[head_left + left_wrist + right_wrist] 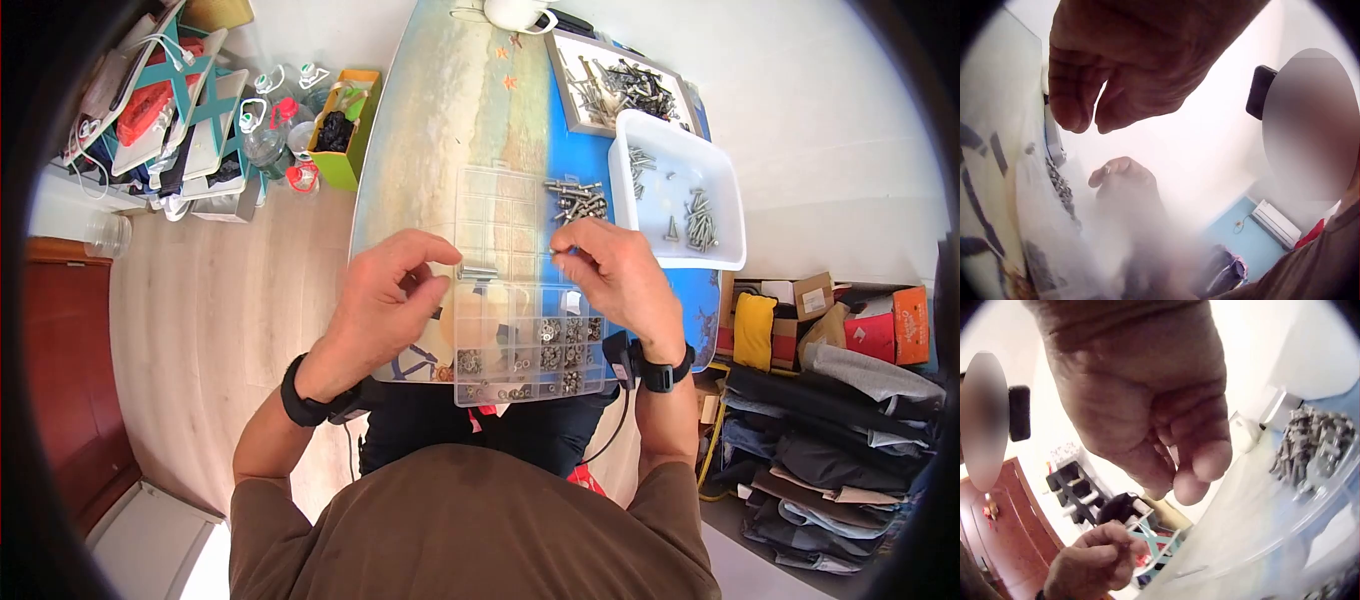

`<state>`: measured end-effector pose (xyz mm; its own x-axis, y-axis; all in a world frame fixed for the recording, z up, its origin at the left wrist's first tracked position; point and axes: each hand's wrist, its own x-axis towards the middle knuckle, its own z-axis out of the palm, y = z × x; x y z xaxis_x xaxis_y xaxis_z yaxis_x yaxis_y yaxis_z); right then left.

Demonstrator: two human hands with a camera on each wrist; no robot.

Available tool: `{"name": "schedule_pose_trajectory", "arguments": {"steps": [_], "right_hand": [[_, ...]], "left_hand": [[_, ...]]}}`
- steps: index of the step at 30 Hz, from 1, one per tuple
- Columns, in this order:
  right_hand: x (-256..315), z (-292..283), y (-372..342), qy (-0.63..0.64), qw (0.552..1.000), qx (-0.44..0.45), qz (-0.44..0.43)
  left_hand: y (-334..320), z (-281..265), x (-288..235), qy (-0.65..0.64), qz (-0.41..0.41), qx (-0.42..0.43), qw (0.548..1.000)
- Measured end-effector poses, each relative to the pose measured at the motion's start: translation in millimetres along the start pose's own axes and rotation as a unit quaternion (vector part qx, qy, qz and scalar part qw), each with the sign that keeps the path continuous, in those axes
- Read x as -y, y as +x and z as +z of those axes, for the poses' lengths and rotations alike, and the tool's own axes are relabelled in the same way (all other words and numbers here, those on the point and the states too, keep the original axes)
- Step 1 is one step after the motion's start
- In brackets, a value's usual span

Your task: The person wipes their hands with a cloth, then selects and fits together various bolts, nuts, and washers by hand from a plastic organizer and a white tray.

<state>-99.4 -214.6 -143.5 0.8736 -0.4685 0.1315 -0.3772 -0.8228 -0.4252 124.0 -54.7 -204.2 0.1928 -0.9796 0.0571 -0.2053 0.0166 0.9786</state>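
A clear plastic compartment box (530, 388) lies unfolded at the table's near edge, its lid (500, 205) spread away from the person. Small nuts and washers (575, 335) fill several of its near compartments. The left hand (385, 300) hovers over the box's left side, fingers bent, with a gap between thumb and forefinger. Close to its fingertips lies a short silvery bar (479, 272). Above the box's right side, the right hand (622, 282) pinches a small shiny metal piece (1107, 169) between thumb and forefinger; its kind is too small to tell.
A pile of bolts (578, 202) lies beyond the right hand. Behind it stand a white tub (735, 225) with screws and a shallow box (590, 125) of longer fasteners. A white mug (515, 14) is at the far edge. Folded clothes (820, 460) are stacked to the right.
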Motion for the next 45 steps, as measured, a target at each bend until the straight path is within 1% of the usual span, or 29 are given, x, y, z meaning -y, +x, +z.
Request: {"name": "schedule_pose_trajectory", "arguments": {"steps": [1, 2, 3, 4, 5, 6, 8, 9, 10, 12, 16, 18, 19, 21, 22, 24, 25, 27, 31, 33, 36, 37, 39, 40, 42, 43, 45], "right_hand": [[9.3, -3.5, -3.5, 0.094, 0.993, 0.022, 0.075], [17.9, -6.0, -8.0, 0.187, 0.970, 0.043, 0.148], [25.5, -7.2, -13.1, 0.186, 0.971, 0.041, 0.146], [33.1, -7.7, -18.3, 0.217, 0.964, 0.034, 0.152], [39.1, -7.7, -22.9, 0.248, 0.956, 0.027, 0.157], [43.8, -7.6, -27.3, 0.247, 0.956, 0.024, 0.155], [51.8, -8.5, -36.3, 0.213, 0.975, 0.012, 0.068], [56.2, -9.4, -40.1, 0.214, 0.976, 0.000, 0.034], [58.4, -10.7, -45.0, 0.213, 0.977, -0.004, 0.033], [61.4, -13.1, -55.9, 0.176, 0.984, -0.019, -0.004], [70.1, -21.4, -80.2, 0.201, 0.978, -0.048, -0.016], [74.7, -26.0, -95.0, 0.262, 0.963, -0.057, 0.010], [76.5, -25.6, -103.3, 0.261, 0.963, -0.061, 0.009], [77.0, -20.4, -121.3, 0.327, 0.939, -0.097, 0.044], [76.8, -19.7, -131.0, 0.326, 0.939, -0.102, 0.046], [74.6, -19.0, -148.5, 0.387, 0.912, -0.111, 0.075], [73.2, -17.1, -156.4, 0.386, 0.912, -0.117, 0.078], [70.5, -12.0, -169.5, 0.451, 0.877, -0.133, 0.095], [67.6, -4.6, -184.7, 0.444, 0.878, -0.149, 0.100], [67.9, -0.8, -191.3, 0.464, 0.863, -0.148, 0.131], [66.6, 6.5, -197.0, 0.455, 0.869, -0.147, 0.131], [65.2, 9.5, -197.6, 0.458, 0.867, -0.146, 0.132], [63.1, 16.4, -200.3, 0.439, 0.876, -0.155, 0.126], [62.3, 20.2, -202.5, 0.442, 0.874, -0.152, 0.130], [59.7, 25.2, -205.3, 0.422, 0.882, -0.154, 0.141], [58.9, 26.2, -205.0, 0.423, 0.881, -0.153, 0.143], [57.9, 26.9, -203.7, 0.376, 0.904, -0.152, 0.132]], "left_hand": [[-2.0, 4.4, -4.7, -0.047, -0.040, 0.012, 0.998], [-3.7, 8.2, -11.4, -0.046, -0.037, 0.012, 0.998], [-5.6, 12.1, -19.7, -0.079, -0.043, 0.035, 0.995], [-8.2, 17.4, -26.9, -0.111, -0.049, 0.057, 0.991], [-11.6, 25.1, -31.8, -0.151, -0.052, 0.061, 0.985], [-14.5, 33.7, -36.0, -0.149, -0.050, 0.061, 0.986], [-20.3, 48.8, -42.3, -0.182, -0.012, 0.035, 0.983], [-24.0, 52.1, -44.2, -0.186, -0.021, 0.056, 0.981], [-28.6, 56.0, -46.4, -0.184, -0.018, 0.057, 0.981], [-38.2, 63.7, -51.0, -0.231, -0.054, 0.050, 0.970], [-54.9, 76.9, -62.0, -0.241, -0.066, 0.074, 0.965], [-63.1, 86.9, -70.9, -0.291, -0.068, 0.071, 0.952], [-66.7, 92.1, -72.7, -0.288, -0.065, 0.074, 0.953], [-72.0, 103.5, -74.0, -0.250, -0.032, 0.074, 0.965], [-75.2, 108.6, -76.2, -0.249, -0.030, 0.080, 0.965], [-79.2, 118.1, -79.8, -0.179, 0.050, 0.051, 0.981], [-80.0, 121.5, -80.7, -0.178, 0.052, 0.057, 0.981], [-81.8, 126.6, -81.1, -0.101, 0.118, 0.052, 0.987], [-87.4, 138.2, -76.6, -0.070, 0.132, 0.063, 0.987], [-86.6, 145.5, -73.7, 0.002, 0.232, 0.016, 0.972], [-89.7, 151.1, -71.3, 0.013, 0.243, 0.002, 0.970], [-90.7, 151.7, -69.9, 0.014, 0.239, 0.003, 0.971], [-95.1, 153.3, -66.3, 0.004, 0.188, 0.035, 0.982], [-97.6, 154.2, -64.1, 0.004, 0.182, 0.035, 0.983], [-99.8, 155.6, -60.9, -0.004, 0.118, 0.060, 0.991], [-101.1, 155.9, -57.7, -0.005, 0.116, 0.061, 0.991], [-103.8, 156.6, -49.6, -0.080, 0.005, 0.114, 0.990]]}}
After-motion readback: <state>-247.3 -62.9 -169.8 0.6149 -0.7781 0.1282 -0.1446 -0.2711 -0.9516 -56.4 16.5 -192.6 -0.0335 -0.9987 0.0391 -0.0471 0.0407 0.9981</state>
